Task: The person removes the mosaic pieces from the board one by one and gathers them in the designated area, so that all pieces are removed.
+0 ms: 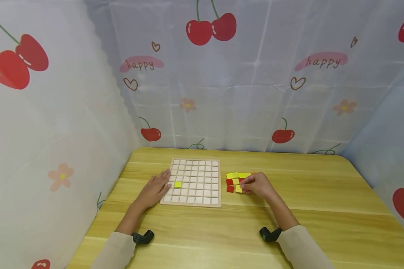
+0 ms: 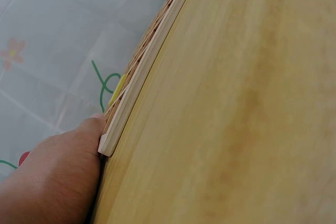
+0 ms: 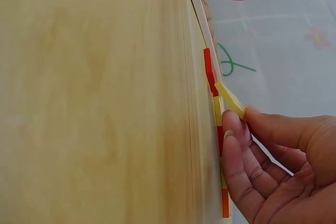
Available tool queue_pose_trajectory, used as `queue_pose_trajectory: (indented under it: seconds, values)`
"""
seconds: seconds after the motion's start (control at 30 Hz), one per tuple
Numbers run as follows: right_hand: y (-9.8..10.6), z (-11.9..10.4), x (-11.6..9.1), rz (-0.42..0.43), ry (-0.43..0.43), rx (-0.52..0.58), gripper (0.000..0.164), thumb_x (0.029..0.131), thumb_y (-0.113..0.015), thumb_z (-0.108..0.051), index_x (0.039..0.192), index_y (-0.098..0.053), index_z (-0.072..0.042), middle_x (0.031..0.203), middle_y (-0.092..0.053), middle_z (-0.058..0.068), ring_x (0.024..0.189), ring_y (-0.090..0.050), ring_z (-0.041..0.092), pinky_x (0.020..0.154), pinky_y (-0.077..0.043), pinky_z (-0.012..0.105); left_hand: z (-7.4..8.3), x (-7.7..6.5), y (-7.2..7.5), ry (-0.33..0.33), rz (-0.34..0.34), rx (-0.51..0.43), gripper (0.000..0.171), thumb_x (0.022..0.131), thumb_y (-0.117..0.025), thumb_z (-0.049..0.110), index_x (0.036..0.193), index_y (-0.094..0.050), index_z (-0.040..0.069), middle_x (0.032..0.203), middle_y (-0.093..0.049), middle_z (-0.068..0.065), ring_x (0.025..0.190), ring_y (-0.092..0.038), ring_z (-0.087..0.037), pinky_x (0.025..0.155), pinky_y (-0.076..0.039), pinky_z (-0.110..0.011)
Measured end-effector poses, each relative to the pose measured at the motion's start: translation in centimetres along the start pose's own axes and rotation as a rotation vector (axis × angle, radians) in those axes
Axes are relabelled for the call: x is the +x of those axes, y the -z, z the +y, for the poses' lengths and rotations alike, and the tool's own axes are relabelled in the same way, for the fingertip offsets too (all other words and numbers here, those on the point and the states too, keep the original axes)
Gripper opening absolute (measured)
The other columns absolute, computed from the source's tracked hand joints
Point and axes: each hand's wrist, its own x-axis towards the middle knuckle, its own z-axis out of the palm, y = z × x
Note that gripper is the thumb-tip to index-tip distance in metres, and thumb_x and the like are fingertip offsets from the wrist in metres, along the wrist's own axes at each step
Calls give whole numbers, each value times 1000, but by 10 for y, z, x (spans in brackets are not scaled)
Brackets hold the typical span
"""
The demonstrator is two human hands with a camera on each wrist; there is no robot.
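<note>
A wooden grid board point(image 1: 190, 204) lies flat on the table, with one yellow square tile point(image 1: 177, 184) in a cell of its left part. My left hand point(image 1: 156, 188) rests along the board's left edge, fingers extended; in the left wrist view the thumb side of the left hand point(image 2: 63, 166) touches the board's corner point(image 2: 107, 148). Right of the board, my right hand point(image 1: 258, 185) pinches a pale yellow tile point(image 3: 231, 100) between thumb and fingertips, tilted up over the other tiles. Around it lie red tiles point(image 1: 230, 189) and yellow tiles point(image 1: 232, 175), partly hidden by the hand.
The wooden table point(image 1: 202, 231) extends forward of the board and to the right. A white curtain point(image 1: 235, 97) printed with cherries hangs behind and at both sides. Each wrist wears a black camera mount point(image 1: 143, 237).
</note>
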Motion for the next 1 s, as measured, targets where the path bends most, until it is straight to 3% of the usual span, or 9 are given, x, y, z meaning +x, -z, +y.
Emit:
queue_pose_trajectory:
  seconds: [0.6,1.0]
  values:
    - [-4,2,-2,-25,-13,10,10,92,-70,4,98,-74,12,88,-72,17,73,-73,24,67,-62,36,4,-1,2,8,6,-26,61,111,-40,38,160,-28,4,166,-25,-10,153,-23,-29,122,-14,-58]
    - [-4,1,-1,7,-18,17,11,92,-72,2,98,-74,10,93,-72,17,78,-74,25,71,-62,36,6,-1,4,4,8,-32,61,110,-44,34,160,-27,3,166,-25,-12,153,-24,-32,122,-14,-59]
